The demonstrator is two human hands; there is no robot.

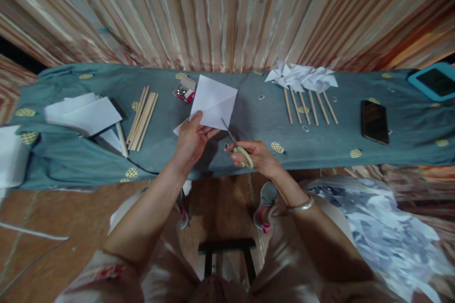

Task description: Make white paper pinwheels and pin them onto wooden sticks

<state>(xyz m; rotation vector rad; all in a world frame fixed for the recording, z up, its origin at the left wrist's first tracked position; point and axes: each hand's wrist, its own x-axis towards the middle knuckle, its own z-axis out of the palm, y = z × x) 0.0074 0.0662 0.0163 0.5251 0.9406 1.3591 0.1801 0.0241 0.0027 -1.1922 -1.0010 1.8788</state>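
Observation:
My left hand [194, 137] pinches a square sheet of white paper [215, 99] by its near edge and holds it over the cloth-covered table. Crease lines run across the sheet. In my right hand [258, 156] is a pair of scissors [242, 154] with pale green handles, its blades at the sheet's lower right edge. Whether the blades have cut into the paper I cannot tell. Just beyond the left hand sits a small red box [185, 90] of shiny metal pins, its flap up. Part of another white piece shows under the left hand.
Wooden sticks [142, 120] lie left of the box, beside stacked white paper [85, 113]. Several paper pinwheels [302, 77] on sticks rest to the right. Farther right are a phone [375, 121] and a blue-framed tablet [433, 80]. A bag of paper scraps [380, 227] stands below the table.

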